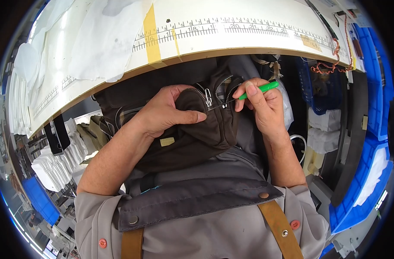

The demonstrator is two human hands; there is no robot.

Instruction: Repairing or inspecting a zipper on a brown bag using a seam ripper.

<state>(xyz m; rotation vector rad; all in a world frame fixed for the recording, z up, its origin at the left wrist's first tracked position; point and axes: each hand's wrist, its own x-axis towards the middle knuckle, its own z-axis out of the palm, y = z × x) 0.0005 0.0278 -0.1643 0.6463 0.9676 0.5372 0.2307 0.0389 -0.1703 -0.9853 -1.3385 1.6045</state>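
Note:
A dark brown fabric bag (184, 146) with metal zippers lies across my lap. My left hand (166, 110) grips it beside an opened zipper, thumb on the front and fingers behind the cloth. A silver zipper pull (208, 96) stands just right of that thumb. Between the fingers of my right hand (264, 103) is a slim tool with a green handle (266, 87) and a thin metal shaft. The shaft points left to the zipper end by the pull; its exact tip is too fine to make out. A small yellowish tag (167, 141) sits on the bag's front.
Beyond the bag runs the white table edge (197, 49) with a printed ruler (231, 26) and yellow tape (152, 41). Stacked white pieces (56, 166) are at left. Blue bins (365, 185) and a dark blue basket (320, 86) stand at right, near a coiled orange cord (330, 68).

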